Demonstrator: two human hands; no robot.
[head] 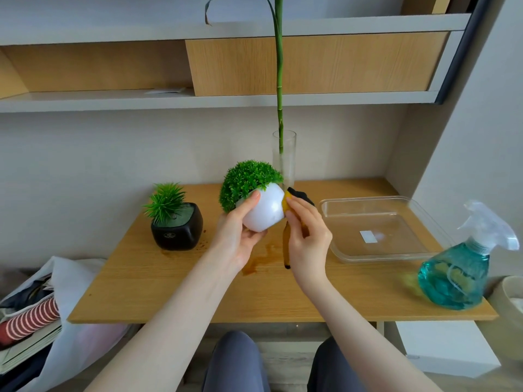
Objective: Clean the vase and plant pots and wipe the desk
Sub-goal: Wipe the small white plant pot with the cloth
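My left hand (239,233) holds a round white pot (267,210) with a bushy green plant, tilted to the left and lifted above the wooden desk (198,290). Against the pot's right side my right hand (307,236) presses a yellow and black cloth (288,213). A black square pot (178,230) with a spiky green plant stands on the desk at the left. Behind the white pot stands a tall clear glass vase (284,157) with a long green stalk in it. Brown liquid stains (259,261) mark the desk below my hands.
A clear plastic tray (376,230) lies on the desk's right side. A spray bottle (464,267) with teal liquid stands at the front right corner. Shelves hang on the wall above. A white bag (42,301) of folded items sits left of the desk.
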